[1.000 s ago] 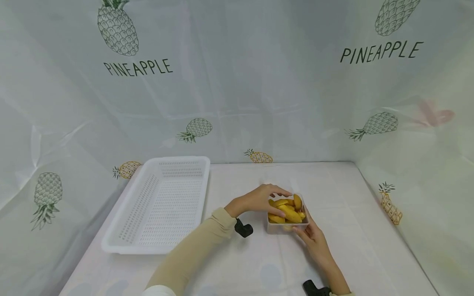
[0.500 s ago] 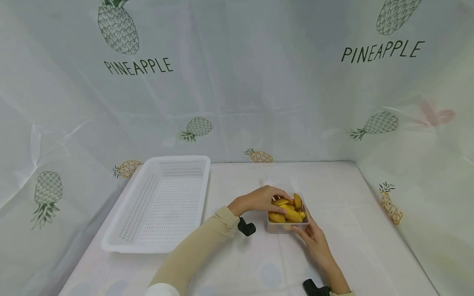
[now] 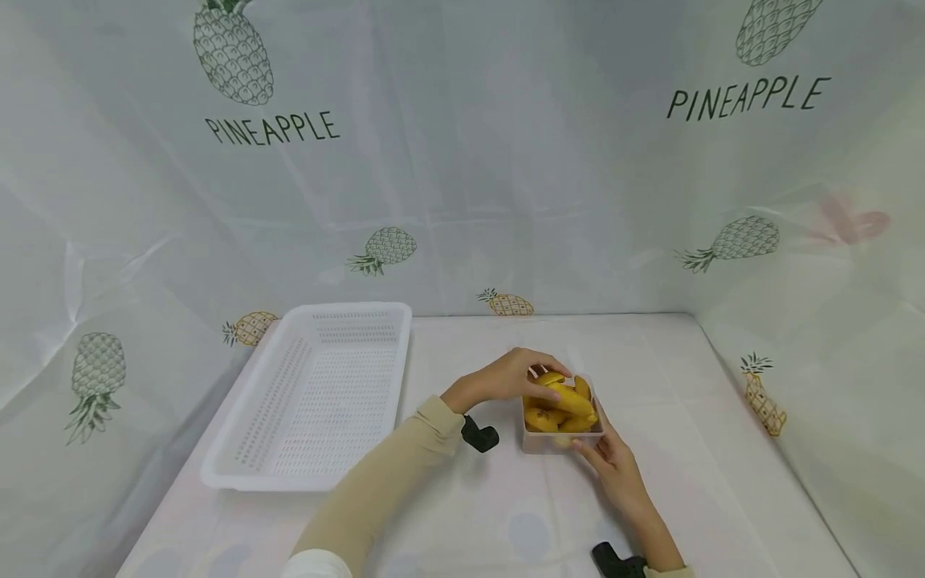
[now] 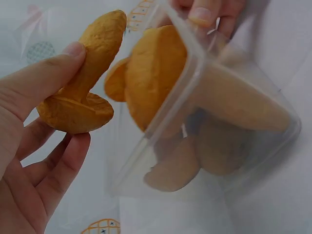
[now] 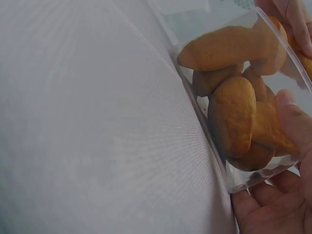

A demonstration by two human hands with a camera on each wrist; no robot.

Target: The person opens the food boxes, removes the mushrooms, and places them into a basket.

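My left hand (image 3: 506,376) is over the clear plastic box (image 3: 548,444), pinching a yellow-orange mushroom (image 4: 99,48) between thumb and fingertips. The left wrist view shows that mushroom above the box's rim, thick stem end up and cap down. Several more mushrooms (image 5: 231,117) lie piled in the box, seen through its wall in the right wrist view. My right hand (image 3: 616,474) grips the box at its near right corner. Its thumb (image 5: 292,117) lies against one wall while the fingers curl around another side.
At the left of the white-covered table (image 3: 462,522) stands a white slotted plastic basket (image 3: 303,483) with nothing in it. Pineapple-print sheeting (image 3: 462,160) hangs behind the table and along both sides.
The left hand has closed on a mushroom and raised it slightly from the pile. Mushrooms in the box have shifted. The right hand and the box stay in place.
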